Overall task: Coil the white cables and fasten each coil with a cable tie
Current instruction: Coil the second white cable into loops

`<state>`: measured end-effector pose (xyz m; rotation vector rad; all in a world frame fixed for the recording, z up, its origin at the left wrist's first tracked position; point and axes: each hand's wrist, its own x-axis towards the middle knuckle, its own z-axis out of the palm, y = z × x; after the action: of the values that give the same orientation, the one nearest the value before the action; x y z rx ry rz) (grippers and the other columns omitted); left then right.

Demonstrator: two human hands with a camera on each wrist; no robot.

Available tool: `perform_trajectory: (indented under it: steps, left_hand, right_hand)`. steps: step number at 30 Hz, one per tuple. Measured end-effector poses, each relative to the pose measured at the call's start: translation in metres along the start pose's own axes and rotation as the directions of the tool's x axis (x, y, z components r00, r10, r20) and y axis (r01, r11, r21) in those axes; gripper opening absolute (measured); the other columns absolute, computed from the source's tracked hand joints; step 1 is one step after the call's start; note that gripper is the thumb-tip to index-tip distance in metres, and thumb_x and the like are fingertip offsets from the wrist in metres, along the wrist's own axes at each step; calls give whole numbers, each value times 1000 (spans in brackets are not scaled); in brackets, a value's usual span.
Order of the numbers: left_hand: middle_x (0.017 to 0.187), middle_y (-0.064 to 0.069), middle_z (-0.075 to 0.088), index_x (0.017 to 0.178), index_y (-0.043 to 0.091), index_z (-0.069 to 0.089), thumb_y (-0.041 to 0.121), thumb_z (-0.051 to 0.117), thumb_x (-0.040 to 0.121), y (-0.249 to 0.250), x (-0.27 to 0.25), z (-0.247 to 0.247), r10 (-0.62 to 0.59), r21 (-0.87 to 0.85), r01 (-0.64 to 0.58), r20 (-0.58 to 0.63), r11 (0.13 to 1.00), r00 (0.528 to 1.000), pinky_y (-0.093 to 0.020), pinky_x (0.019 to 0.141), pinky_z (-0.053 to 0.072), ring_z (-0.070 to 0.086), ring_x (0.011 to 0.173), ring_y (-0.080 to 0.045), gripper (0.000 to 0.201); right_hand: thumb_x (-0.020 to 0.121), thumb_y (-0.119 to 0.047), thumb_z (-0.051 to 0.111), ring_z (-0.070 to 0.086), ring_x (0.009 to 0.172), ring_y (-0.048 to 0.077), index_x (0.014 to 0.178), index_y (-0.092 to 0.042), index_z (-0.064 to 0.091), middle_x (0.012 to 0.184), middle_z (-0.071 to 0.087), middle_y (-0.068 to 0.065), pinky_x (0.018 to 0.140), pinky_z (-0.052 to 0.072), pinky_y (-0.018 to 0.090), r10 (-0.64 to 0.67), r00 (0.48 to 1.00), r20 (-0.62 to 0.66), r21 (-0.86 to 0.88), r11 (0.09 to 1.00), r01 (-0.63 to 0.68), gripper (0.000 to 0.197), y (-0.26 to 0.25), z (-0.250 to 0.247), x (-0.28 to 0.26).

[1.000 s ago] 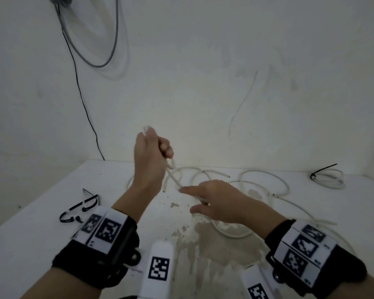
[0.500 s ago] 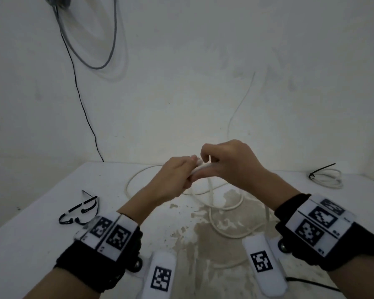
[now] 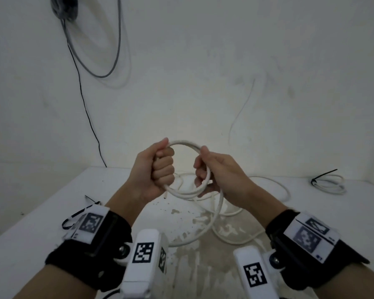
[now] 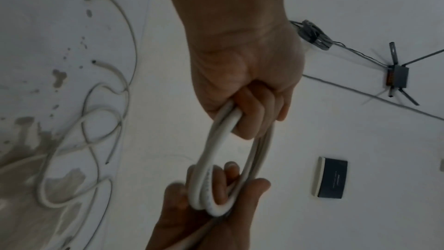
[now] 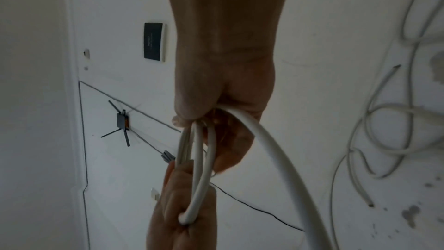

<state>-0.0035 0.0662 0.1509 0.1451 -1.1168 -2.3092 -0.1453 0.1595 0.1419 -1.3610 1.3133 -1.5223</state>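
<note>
**Above the table: both hands on a small white coil**

Between the two hands, held up off the table [image 3: 41, 212], sits a small round coil of white cable [image 3: 183, 192]. Left hand [image 3: 153, 169] is fisted round the coil's left side, fingers curled tight over the strands, thumb up along the top arc. Right hand [image 3: 218, 171] grips the coil's right side, fingers wrapped through the loop, thumb on the upper edge. Left wrist view: coil [image 4: 216, 159] runs as several strands from the left fist [image 4: 247, 86] down to the right hand's fingers [image 4: 230, 174], which hook the far bend. Right wrist view: same strands [image 5: 199, 159] pinched under the right thumb, far end in the left hand [image 5: 182, 206].

From the right-hand side of the coil the loose tail [image 3: 216, 214] drops to the table and joins slack loops [image 3: 235, 238] lying on a stained patch just below the hands. Far right, by the wall, a finished coil [image 3: 330, 183] lies with a black cable tie [image 3: 321, 175] on it. Left, partly behind the left wrist band, spare black ties [image 3: 73, 219] on the table. A dark cable [image 3: 84, 104] hangs down the wall.
</note>
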Motion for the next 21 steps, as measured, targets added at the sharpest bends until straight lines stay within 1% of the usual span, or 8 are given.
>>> perform_trajectory:
  steps: [3,5,7,10,14,17,19,21]
  left_hand:
    - [45,9,4,46,19,36,33,51,80,-6,1,0,60,-93,-66,-66,993,996,-17,32,4,1,36,-11,40]
    - [44,8,5,52,17,39,33,51,79,-12,0,3,89,-59,-95,-100,994,991,-15,31,7,3,35,-9,34]
    - [41,9,12,67,15,44,34,53,82,-18,0,6,118,63,-111,-129,992,985,-14,29,14,11,30,-4,26]
    - [45,9,18,87,13,44,38,45,95,-24,1,8,135,245,-89,-177,965,975,-15,32,22,18,33,-4,27]
    - [45,7,18,69,14,37,40,39,98,-25,1,11,60,314,-13,-139,949,988,-19,36,28,20,35,-7,39]
    - [43,5,16,59,16,32,44,45,93,-25,1,11,-4,271,41,-136,962,991,-20,36,27,19,33,-9,46]
    - [43,5,16,61,16,33,46,47,93,-28,1,13,-3,272,47,-161,961,987,-20,36,28,18,34,-9,45]
    - [45,6,18,78,11,44,44,43,96,-31,2,14,24,311,35,-182,950,983,-21,38,35,21,35,-8,38]
  right_hand:
    - [100,-34,39,54,50,18,96,-7,55,55,46,0,57,49,31,-1,998,-59,165,986,11,31,-2,12,3]
    - [101,-31,37,52,43,19,103,-5,54,53,44,0,52,48,32,-26,987,-158,180,982,55,31,-3,20,5]
    - [101,-32,39,44,32,16,94,-3,56,44,38,-2,46,47,30,-72,956,-285,76,992,98,34,-2,22,8]
    - [98,-35,45,35,27,14,71,-6,52,39,33,-1,37,40,25,-58,909,-412,-16,998,56,41,-2,18,10]
    - [96,-39,49,29,30,15,59,-9,44,47,30,5,33,30,18,-53,865,-498,-106,994,0,48,2,11,12]
    - [93,-42,53,26,32,13,58,-11,42,46,29,2,35,26,16,15,877,-480,-63,997,-51,48,2,9,13]
    - [90,-43,57,25,32,12,59,-10,45,42,28,-1,36,24,17,77,888,-454,-6,996,-89,47,0,7,12]
    - [90,-43,58,23,31,11,62,-8,49,40,26,-3,36,22,17,127,893,-431,60,992,-112,45,-2,4,11]
